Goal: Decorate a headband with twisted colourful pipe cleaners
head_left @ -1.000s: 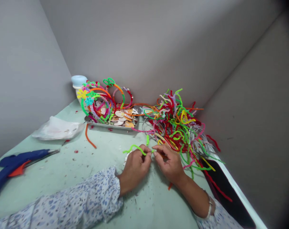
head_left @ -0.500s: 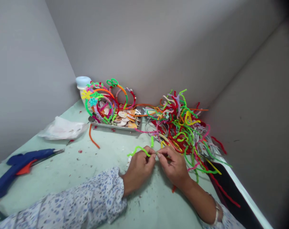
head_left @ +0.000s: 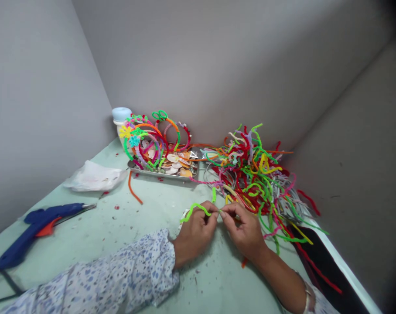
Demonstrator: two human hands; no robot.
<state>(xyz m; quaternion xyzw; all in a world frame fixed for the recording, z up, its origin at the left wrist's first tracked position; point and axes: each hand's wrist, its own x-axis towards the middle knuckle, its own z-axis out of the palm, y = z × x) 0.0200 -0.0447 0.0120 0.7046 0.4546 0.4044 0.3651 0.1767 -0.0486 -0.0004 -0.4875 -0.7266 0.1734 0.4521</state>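
Observation:
A bright green pipe cleaner (head_left: 195, 206) curves over the fingers of my left hand (head_left: 195, 231), which pinches it between thumb and forefinger. My right hand (head_left: 247, 231) is closed too, its thumb and forefinger pinching the thin tip of the same pipe cleaner close to the left fingertips. Just beyond the hands lies a short green piece (head_left: 214, 194). A bit of orange pipe cleaner (head_left: 244, 262) shows beneath my right wrist. Something white beside my left hand is mostly hidden.
A metal tray (head_left: 165, 175) holds decorated headbands (head_left: 148, 141) and shell-like discs. Right of it spreads a tangled heap of pipe cleaners (head_left: 257, 174). A blue glue gun (head_left: 37, 226) and a white plastic bag (head_left: 95, 176) lie left. Behind the tray stands a blue-lidded container (head_left: 121, 115).
The camera view has shifted a little, so the scene sits farther right in the picture. Both hands keep their pinch on the green pipe cleaner, with their fingertips slightly farther apart.

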